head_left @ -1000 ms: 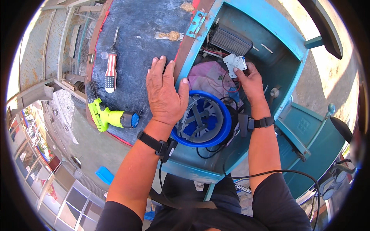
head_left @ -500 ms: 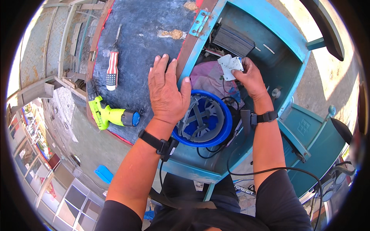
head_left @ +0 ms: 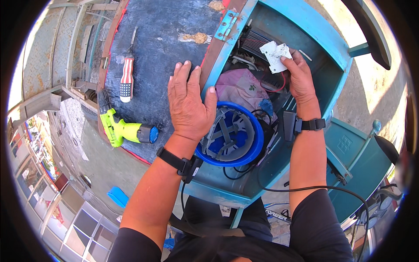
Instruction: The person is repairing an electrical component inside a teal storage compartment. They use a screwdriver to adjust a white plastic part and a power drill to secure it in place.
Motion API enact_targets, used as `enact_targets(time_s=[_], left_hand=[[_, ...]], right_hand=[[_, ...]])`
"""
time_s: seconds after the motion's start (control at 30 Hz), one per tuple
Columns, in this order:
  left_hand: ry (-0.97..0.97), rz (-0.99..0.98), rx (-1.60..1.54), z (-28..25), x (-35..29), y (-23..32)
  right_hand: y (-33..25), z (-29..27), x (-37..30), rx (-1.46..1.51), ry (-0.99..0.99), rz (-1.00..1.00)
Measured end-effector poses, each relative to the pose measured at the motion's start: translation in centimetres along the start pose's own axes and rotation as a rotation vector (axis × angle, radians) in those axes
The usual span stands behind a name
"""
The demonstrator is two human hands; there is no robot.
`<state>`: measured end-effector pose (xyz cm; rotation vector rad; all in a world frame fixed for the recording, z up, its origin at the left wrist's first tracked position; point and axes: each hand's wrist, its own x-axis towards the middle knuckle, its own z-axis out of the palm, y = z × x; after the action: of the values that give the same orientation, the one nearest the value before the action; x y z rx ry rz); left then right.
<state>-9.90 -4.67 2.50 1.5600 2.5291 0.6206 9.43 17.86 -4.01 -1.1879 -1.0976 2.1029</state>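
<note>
My right hand (head_left: 301, 78) pinches a white circuit breaker (head_left: 274, 56) with a notched outline between thumb and fingers, above the open compartment of a teal metal box (head_left: 321, 83). A thin red wire (head_left: 283, 83) loops below it; whether it is joined to the breaker I cannot tell. My left hand (head_left: 190, 105) lies flat with fingers stretched on the brown edge of the dark padded lid (head_left: 170, 26), holding nothing. Just right of its wrist, an upturned blue hard hat (head_left: 257, 144) sits in the compartment. Behind the hat lies a pinkish-purple cloth (head_left: 238, 83).
On the lid lie a screwdriver (head_left: 126, 78) with a flag-patterned handle and a lime-green cordless drill (head_left: 124, 131). A dark ribbed block (head_left: 255, 41) sits deep in the compartment. A black cable (head_left: 314, 191) hangs across my right arm. Metal framework stands at the left.
My right hand has moved a little right and farther away, lifting the circuit breaker with it. The red wire now shows beneath. My left hand has stayed in place.
</note>
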Motion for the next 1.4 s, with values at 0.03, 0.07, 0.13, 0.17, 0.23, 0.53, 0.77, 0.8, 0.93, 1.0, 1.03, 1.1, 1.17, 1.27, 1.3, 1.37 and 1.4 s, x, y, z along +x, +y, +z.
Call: enact_targets(time_s=[0.03,0.07,0.13,0.17,0.23,0.53,0.77,0.8,0.93,1.0,1.03,1.1,1.17,1.27,1.3,1.37,1.4], left_hand=[[-0.005,0.005,-0.003,-0.1,0.1,0.2],[-0.006,0.002,-0.004,-0.1,0.1,0.2],[-0.007,-0.004,-0.005,-0.1,0.2,0.3],[-0.005,-0.002,-0.01,-0.1,0.2,0.3],[-0.001,0.0,-0.02,0.0,0.2,0.3],[-0.002,0.001,0.0,0.1,0.2,0.3],[0.015,-0.017,-0.006,0.5,0.0,-0.1],[0.015,-0.019,-0.004,0.5,-0.1,-0.2],[0.017,-0.012,-0.008,0.6,0.1,0.0],[0.021,-0.007,-0.008,0.7,0.0,-0.1],[0.024,-0.006,-0.007,0.8,0.0,-0.2],[0.018,-0.013,-0.007,0.7,0.0,-0.1],[0.017,-0.014,-0.007,0.7,-0.1,-0.1],[0.019,-0.009,-0.002,0.7,-0.1,-0.3],[0.017,-0.009,0.003,0.6,-0.1,-0.2],[0.021,-0.004,0.001,0.7,0.0,-0.2],[0.024,-0.001,-0.003,0.8,0.0,-0.2]], right_hand=[[-0.4,-1.2,0.9,-0.072,-0.001,-0.06],[-1.0,-1.8,1.8,-0.202,0.026,-0.144],[-1.8,-2.5,3.1,-0.414,0.073,-0.257],[-1.7,-3.2,4.1,-0.488,0.085,-0.253],[-1.5,-3.9,5.9,-0.637,0.108,-0.245],[0.7,-7.5,12.9,-0.887,0.22,-0.352],[0.6,-6.8,14.3,-1.424,0.349,-0.304],[0.4,-6.5,14.1,-1.429,0.329,-0.274],[0.9,-6.7,14.3,-1.566,0.414,-0.295],[1.2,-6.9,14.1,-1.561,0.417,-0.322],[1.3,-6.5,14.0,-1.558,0.416,-0.337],[1.4,-6.0,13.3,-1.571,0.395,-0.383],[1.4,-5.5,12.7,-1.578,0.358,-0.429],[1.5,-5.0,12.2,-1.56,0.316,-0.434],[1.7,-4.8,12.0,-1.542,0.324,-0.392],[1.8,-4.5,12.0,-1.56,0.367,-0.374],[1.8,-4.3,12.2,-1.594,0.399,-0.397]])
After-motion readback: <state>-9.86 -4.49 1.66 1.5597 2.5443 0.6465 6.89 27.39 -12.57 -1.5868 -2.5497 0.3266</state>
